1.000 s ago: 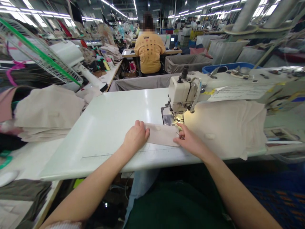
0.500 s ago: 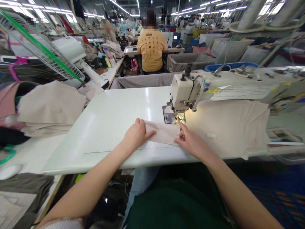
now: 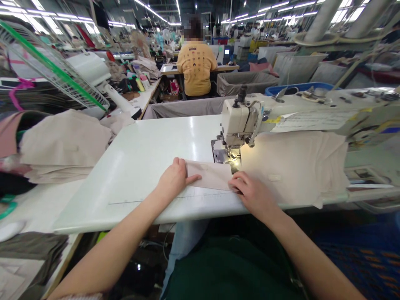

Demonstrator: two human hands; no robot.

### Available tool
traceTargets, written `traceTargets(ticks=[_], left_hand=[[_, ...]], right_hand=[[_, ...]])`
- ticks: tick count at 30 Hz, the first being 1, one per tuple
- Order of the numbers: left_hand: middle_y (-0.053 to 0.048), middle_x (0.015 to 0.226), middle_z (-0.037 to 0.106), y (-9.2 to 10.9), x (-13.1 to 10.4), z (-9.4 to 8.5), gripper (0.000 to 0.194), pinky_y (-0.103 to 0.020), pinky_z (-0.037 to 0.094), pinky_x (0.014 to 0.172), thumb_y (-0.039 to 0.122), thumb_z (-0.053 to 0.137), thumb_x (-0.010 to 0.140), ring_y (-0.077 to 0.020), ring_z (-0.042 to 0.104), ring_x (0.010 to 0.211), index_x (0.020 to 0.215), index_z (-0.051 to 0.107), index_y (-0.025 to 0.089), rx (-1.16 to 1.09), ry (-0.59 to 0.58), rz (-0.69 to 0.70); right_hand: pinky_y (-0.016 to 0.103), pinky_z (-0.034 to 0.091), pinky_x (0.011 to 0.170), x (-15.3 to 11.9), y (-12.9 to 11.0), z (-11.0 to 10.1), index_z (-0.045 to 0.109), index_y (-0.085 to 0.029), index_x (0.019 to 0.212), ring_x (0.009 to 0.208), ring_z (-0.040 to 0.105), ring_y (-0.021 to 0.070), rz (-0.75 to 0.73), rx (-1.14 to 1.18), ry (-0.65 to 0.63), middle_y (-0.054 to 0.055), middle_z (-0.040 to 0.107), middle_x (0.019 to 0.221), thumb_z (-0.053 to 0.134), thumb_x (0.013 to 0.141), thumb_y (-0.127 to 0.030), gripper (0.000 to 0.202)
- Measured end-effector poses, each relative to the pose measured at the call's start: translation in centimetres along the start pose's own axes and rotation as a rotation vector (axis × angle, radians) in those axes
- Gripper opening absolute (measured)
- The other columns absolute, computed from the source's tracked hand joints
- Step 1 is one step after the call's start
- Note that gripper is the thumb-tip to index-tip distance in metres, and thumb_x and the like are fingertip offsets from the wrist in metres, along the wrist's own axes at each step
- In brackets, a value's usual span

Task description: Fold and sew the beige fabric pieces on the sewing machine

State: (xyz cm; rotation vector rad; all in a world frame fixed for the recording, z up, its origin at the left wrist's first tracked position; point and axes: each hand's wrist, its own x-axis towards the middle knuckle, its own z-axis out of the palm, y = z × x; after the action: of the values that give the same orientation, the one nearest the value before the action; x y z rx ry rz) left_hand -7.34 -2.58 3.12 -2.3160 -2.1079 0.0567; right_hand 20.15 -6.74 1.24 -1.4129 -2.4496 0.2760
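Observation:
A narrow beige fabric piece (image 3: 211, 175) lies across the white sewing table, in front of the needle area. My left hand (image 3: 175, 177) grips its left end, thumb on top and fingers behind the edge. At the other end, my right hand (image 3: 250, 189) is closed with its fingertips pinching the corner. A thin dark thing shows under those fingers, too hidden to name. Just beyond the fabric stands the sewing machine head (image 3: 239, 121), its lamp lighting the metal needle plate (image 3: 221, 156). The fabric lies apart from the needle.
A beige fabric stack (image 3: 296, 166) lies right of the needle, under the machine arm. Another beige pile (image 3: 65, 141) rests on the left side table. A green-edged wire rack (image 3: 59, 66) leans at the upper left. A person in a yellow shirt (image 3: 196, 68) sits ahead.
My right hand has drawn back from the needle area, its extended index finger curling onto the fabric corner. Thin dark tips seen between its fingers are now mostly hidden. The view has shifted slightly.

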Motion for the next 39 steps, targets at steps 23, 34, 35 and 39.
traceTargets(ticks=[23, 34, 35, 39], left_hand=[[-0.012, 0.138, 0.059, 8.7, 3.4, 1.0, 0.039, -0.042, 0.045, 0.098, 0.040, 0.047, 0.102, -0.0272, 0.054, 0.124, 0.133, 0.055, 0.018, -0.062, 0.211, 0.586], [-0.014, 0.134, 0.061, 9.1, 4.1, 0.7, 0.040, -0.044, 0.047, 0.095, 0.039, 0.047, 0.101, -0.0296, 0.054, 0.122, 0.134, 0.055, 0.017, -0.060, 0.201, 0.556], [-0.014, 0.133, 0.061, 9.1, 4.1, 0.7, 0.039, -0.044, 0.047, 0.095, 0.039, 0.048, 0.101, -0.0293, 0.054, 0.122, 0.133, 0.055, 0.018, -0.059, 0.202, 0.555], [-0.013, 0.136, 0.059, 8.9, 4.3, 1.0, 0.038, -0.043, 0.046, 0.096, 0.039, 0.048, 0.101, -0.0287, 0.053, 0.123, 0.133, 0.055, 0.019, -0.069, 0.205, 0.551]], right_hand=[[0.033, 0.055, 0.087, 1.4, 0.4, -0.8, 0.067, -0.019, 0.126, 0.105, 0.070, 0.0240, 0.086, -0.005, -0.103, 0.008, 0.065, 0.136, 0.047, 0.089, -0.007, 0.044], [0.031, 0.053, 0.084, 2.1, 0.6, -0.8, 0.065, -0.021, 0.126, 0.103, 0.070, 0.0230, 0.136, 0.026, -0.074, 0.006, 0.066, 0.135, 0.049, 0.091, -0.009, 0.041], [0.031, 0.053, 0.084, 2.1, 0.6, -0.7, 0.065, -0.022, 0.126, 0.102, 0.070, 0.0226, 0.138, 0.025, -0.070, 0.006, 0.066, 0.136, 0.049, 0.091, -0.009, 0.041], [0.031, 0.054, 0.083, 2.0, 0.6, -0.5, 0.065, -0.021, 0.128, 0.101, 0.071, 0.0222, 0.144, 0.015, -0.069, 0.007, 0.065, 0.137, 0.049, 0.092, -0.010, 0.041]])
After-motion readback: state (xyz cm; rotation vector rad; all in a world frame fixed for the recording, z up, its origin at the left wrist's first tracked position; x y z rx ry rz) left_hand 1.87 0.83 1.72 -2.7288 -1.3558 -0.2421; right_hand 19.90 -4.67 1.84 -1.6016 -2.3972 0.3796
